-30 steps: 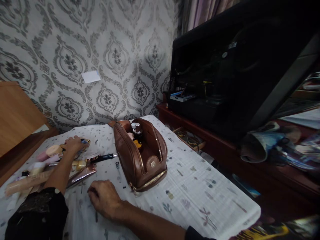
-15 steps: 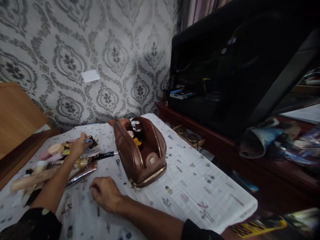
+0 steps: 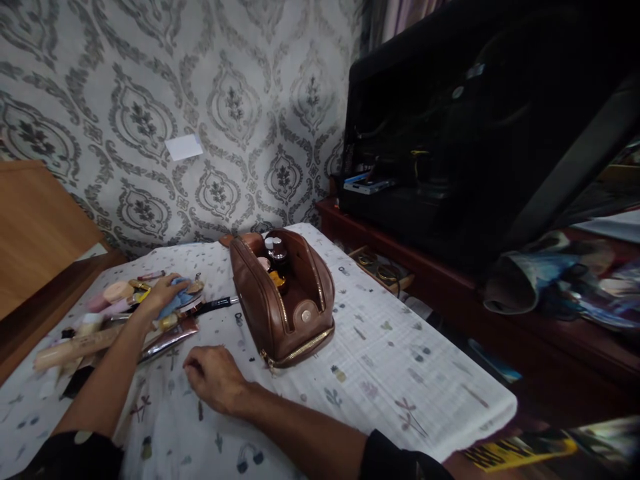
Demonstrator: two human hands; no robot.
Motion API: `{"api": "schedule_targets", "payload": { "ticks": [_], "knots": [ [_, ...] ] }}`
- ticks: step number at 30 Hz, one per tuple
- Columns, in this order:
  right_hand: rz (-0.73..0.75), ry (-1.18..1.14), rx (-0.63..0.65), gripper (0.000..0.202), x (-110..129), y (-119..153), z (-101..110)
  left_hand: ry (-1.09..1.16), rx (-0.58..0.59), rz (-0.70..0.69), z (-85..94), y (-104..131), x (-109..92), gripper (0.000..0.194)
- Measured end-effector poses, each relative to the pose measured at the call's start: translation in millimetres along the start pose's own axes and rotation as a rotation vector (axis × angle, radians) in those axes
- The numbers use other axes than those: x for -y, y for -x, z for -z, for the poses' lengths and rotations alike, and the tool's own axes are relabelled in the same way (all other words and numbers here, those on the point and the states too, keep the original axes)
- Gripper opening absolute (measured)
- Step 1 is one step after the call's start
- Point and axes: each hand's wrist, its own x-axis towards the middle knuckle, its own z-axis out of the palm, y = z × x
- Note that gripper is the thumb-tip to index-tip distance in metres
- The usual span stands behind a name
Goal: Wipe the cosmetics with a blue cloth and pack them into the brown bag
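My left hand (image 3: 163, 295) reaches into a pile of cosmetics on the left of the cloth-covered table. Its fingers are closed on a soft light blue thing, perhaps a cloth (image 3: 176, 298); the grip is partly hidden. Around it lie a round compact (image 3: 193, 306), a black-handled brush (image 3: 217, 304), a shiny pinkish tube (image 3: 173, 339) and a long beige tube (image 3: 75, 350). My right hand (image 3: 215, 379) rests on the table with curled fingers and nothing visible in them. Beyond it stands a brown makeup bag (image 3: 255, 303), unzipped, with several small bottles (image 3: 277, 249) inside.
The white printed tablecloth (image 3: 385, 373) ends at a rounded corner on the right. A dark television (image 3: 425, 147) stands on a reddish cabinet, with an open drawer (image 3: 383, 267) holding glasses below. A wooden panel (image 3: 45, 227) borders the left, and a patterned wall the back.
My left hand has shifted slightly, and more of the light blue thing shows under its fingers. A small dark item seen at the fingertips earlier no longer shows. My right hand stays resting.
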Motion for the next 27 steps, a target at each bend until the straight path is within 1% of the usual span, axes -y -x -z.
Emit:
{"api": "schedule_targets", "payload": {
  "ticks": [2,4,6,8,10,13,15,17,19,22,24,27],
  "knots": [
    [0.009,-0.005,-0.005,0.021,0,0,0,0.068,0.036,0.074,1.0,2,0,0.038],
    [0.018,-0.005,-0.012,0.022,-1,1,0,0.129,0.098,0.111,2.4,5,-1,0.038],
    [0.026,0.000,-0.013,0.021,-2,1,0,0.190,0.149,0.176,4.1,8,-2,0.038],
    [0.033,0.004,-0.012,0.021,-2,1,-1,0.195,0.141,0.243,5.7,10,-2,0.041],
    [0.032,0.005,-0.012,0.021,-2,0,-1,0.178,0.099,0.244,7.1,12,0,0.050],
    [0.034,0.003,-0.019,0.022,-2,0,-1,0.141,0.009,0.140,9.6,14,6,0.065],
    [0.040,-0.001,-0.027,0.021,-2,1,-1,0.045,-0.070,0.066,12.9,14,10,0.069],
    [0.042,-0.009,-0.036,0.019,-3,0,-2,-0.072,-0.132,-0.001,17.8,16,14,0.065],
    [0.045,-0.031,-0.056,0.018,-4,0,-3,-0.142,-0.170,-0.085,23.1,21,16,0.057],
    [0.038,-0.096,-0.112,0.017,-7,-2,-6,-0.150,-0.250,-0.196,29.0,37,15,0.050],
    [0.019,-0.140,-0.156,0.019,-10,-4,-8,-0.152,-0.300,-0.219,30.9,54,11,0.046],
    [-0.056,-0.271,-0.236,0.022,-13,-7,-9,-0.168,-0.365,-0.259,30.9,82,4,0.040]
  ]
}}
